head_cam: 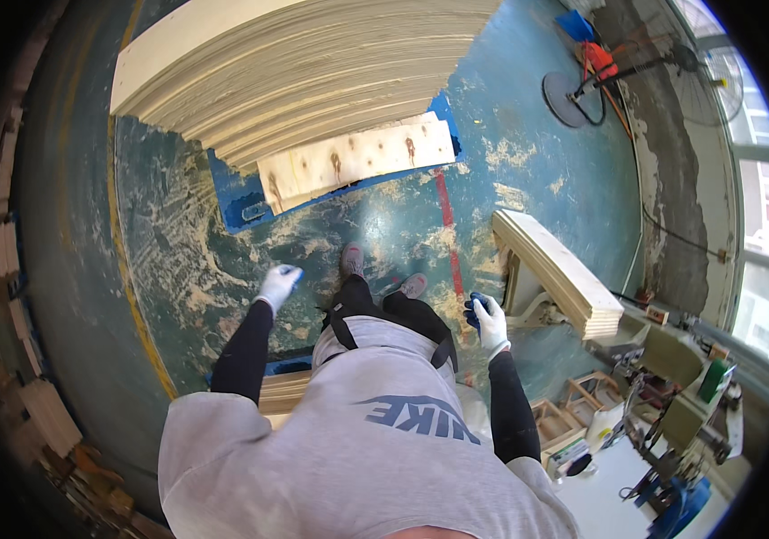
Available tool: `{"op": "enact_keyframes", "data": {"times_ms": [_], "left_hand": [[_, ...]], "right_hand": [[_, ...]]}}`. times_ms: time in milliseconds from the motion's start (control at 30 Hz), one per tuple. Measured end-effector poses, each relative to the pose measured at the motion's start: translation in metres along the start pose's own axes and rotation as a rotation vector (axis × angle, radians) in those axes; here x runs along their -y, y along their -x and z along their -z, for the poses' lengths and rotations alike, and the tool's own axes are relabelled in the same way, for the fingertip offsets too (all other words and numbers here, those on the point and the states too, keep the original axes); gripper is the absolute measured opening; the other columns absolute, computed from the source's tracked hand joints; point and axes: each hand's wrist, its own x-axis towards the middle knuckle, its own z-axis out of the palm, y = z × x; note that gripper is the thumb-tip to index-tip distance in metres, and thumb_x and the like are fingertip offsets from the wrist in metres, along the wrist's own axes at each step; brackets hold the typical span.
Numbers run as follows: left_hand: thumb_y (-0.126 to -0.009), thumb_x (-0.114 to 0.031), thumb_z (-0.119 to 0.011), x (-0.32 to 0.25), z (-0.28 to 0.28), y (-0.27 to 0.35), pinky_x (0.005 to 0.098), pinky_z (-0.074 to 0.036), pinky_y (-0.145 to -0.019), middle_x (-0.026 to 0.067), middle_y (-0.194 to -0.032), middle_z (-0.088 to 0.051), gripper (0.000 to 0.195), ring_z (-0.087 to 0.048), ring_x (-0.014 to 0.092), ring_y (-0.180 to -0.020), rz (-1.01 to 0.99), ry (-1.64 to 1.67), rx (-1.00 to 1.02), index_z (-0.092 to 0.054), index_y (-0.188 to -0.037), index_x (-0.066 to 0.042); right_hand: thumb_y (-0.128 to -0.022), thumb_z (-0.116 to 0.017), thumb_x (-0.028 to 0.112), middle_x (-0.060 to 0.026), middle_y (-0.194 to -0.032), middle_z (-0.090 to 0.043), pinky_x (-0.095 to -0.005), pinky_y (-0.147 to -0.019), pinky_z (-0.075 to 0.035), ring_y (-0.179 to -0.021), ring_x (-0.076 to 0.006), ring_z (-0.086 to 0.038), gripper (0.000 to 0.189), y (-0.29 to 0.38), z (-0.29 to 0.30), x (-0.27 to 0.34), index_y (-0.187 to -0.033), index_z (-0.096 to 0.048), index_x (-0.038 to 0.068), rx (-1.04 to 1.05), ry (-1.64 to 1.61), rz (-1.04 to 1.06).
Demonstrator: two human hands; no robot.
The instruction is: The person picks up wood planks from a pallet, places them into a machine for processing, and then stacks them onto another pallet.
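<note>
My left hand (279,286) wears a white glove with blue fingertips and hangs over the floor, left of my shoes. Its fingers curl away from view; no held thing shows. On the other side, my right hand (489,321), gloved alike, has its fingers loosely bent and apart, holding nothing visible. Closest to it is a stack of long wooden boards (553,269) on a support at the right. Ahead of my feet stands a large stack of wooden panels (303,74). A knotty board (357,162) lies at its near side, over a blue pallet (249,209).
A pedestal fan (563,101) stands by the far right wall. Machinery (674,397) and wooden frames (559,418) occupy the lower right. More boards (283,391) lie beside my left hip, and several wood stacks (50,414) line the left. Dust marks the green floor (182,269).
</note>
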Motion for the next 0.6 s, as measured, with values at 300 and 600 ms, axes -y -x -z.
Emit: {"op": "enact_keyframes", "data": {"times_ms": [300,600], "left_hand": [[-0.095,-0.02,-0.067,-0.058,-0.102,0.012,0.0253,-0.045,-0.058,-0.0004,-0.076,-0.064,0.019,-0.056,0.008,-0.063,-0.166,-0.308,0.232,-0.068,-0.102,-0.003],[-0.093,-0.023,-0.068,-0.082,-0.125,0.053,0.0278,-0.047,-0.06,0.0013,-0.077,-0.066,0.023,-0.057,0.01,-0.065,-0.218,-0.495,0.288,-0.071,-0.099,-0.002]], "right_hand": [[-0.099,-0.06,0.02,-0.0057,-0.103,-0.069,-0.027,-0.074,-0.054,-0.082,-0.0121,-0.065,0.026,0.053,0.043,-0.088,-0.122,-0.061,0.007,-0.176,-0.189,-0.021],[-0.1,-0.059,0.02,-0.0058,-0.098,-0.07,-0.0253,-0.067,-0.054,-0.077,-0.0124,-0.066,0.024,0.074,0.098,-0.151,-0.119,-0.063,0.005,-0.335,-0.319,0.02]]}}
